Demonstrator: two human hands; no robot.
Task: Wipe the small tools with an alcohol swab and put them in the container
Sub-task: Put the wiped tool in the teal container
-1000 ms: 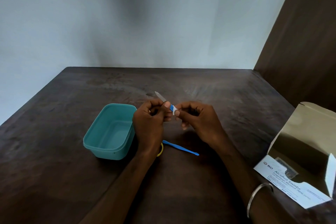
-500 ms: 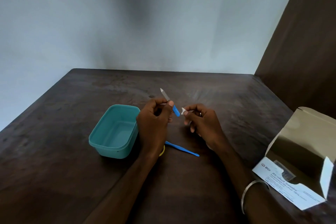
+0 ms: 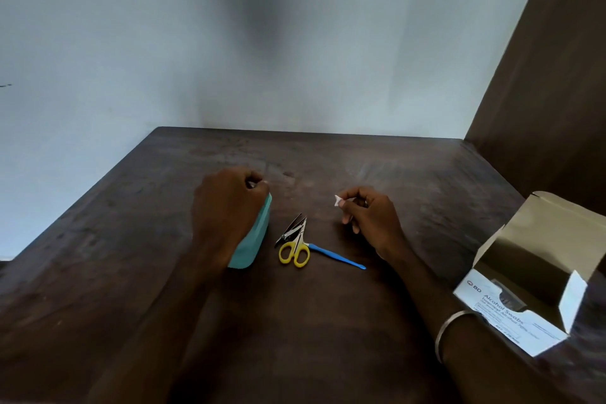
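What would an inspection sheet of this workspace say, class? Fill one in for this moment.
Surface: dark wooden table, worn and marked.
Job's things: teal container mostly hidden behind left hand; yellow-handled scissors, nail clipper and blue-handled tool lie together on the table; white swab.
Clutter: open alcohol swab box at right.
Hands: left hand curled over the container, contents unclear; right hand pinches the swab.
Cables: nothing seen.
Surroundings: pale wall, brown panel at right.
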